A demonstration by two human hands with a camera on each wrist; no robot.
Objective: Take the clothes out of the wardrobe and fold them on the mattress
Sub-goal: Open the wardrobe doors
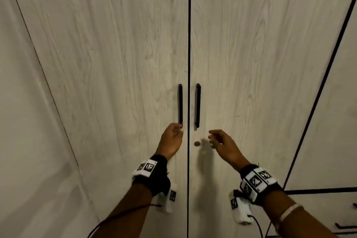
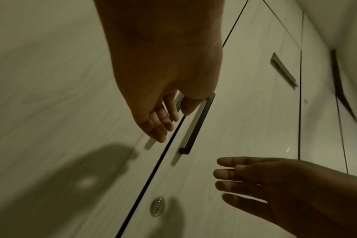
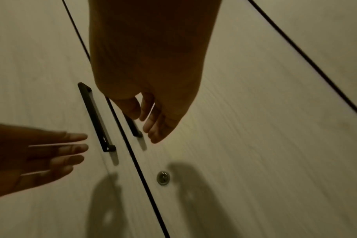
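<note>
1. Two wardrobe doors meet at a centre seam: the left door [image 1: 108,63] and the right door [image 1: 260,54], both closed.
2. The left handle [image 1: 180,103] stands upright just left of the seam, and the right handle [image 1: 198,105] just right of it.
3. The keyhole [image 1: 197,143] sits on the right door, below its handle.
4. The left hand [image 1: 172,139] is at the left handle's lower end.
5. The right hand [image 1: 222,144] hangs right of the keyhole, apart from the right handle.
6. Drawer fronts [image 1: 328,216] lie low at far right.
</note>
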